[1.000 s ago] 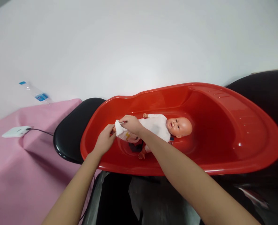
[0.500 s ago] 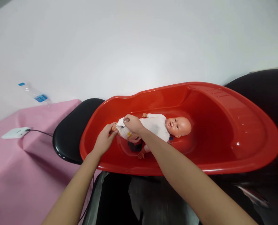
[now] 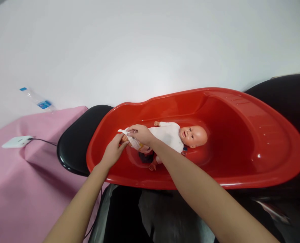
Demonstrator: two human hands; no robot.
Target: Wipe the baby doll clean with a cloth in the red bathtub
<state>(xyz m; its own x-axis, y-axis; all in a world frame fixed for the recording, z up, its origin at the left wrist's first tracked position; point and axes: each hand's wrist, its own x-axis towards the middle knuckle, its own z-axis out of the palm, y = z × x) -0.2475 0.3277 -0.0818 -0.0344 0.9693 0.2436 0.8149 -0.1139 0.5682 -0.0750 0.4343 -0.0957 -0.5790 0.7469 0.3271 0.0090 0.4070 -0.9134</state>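
Observation:
A baby doll (image 3: 175, 135) in a white top lies on its back inside a red plastic baby tub (image 3: 241, 135), head to the right. My right hand (image 3: 140, 134) pinches a white patterned cloth (image 3: 123, 131) at the doll's legs. My left hand (image 3: 113, 152) is closed on the doll's foot just under that cloth. The doll's legs are mostly hidden behind my hands.
The tub rests across black seats (image 3: 74, 141). A pink cloth (image 3: 21, 189) covers the surface at left, with a white device (image 3: 16, 141) and its cable on it. A plastic water bottle (image 3: 37, 100) lies beyond it on the white floor.
The white cloth was bunched between my hands, then drawn in against the doll, and now stretches out to the left off the doll's foot. The tub and doll have stayed put.

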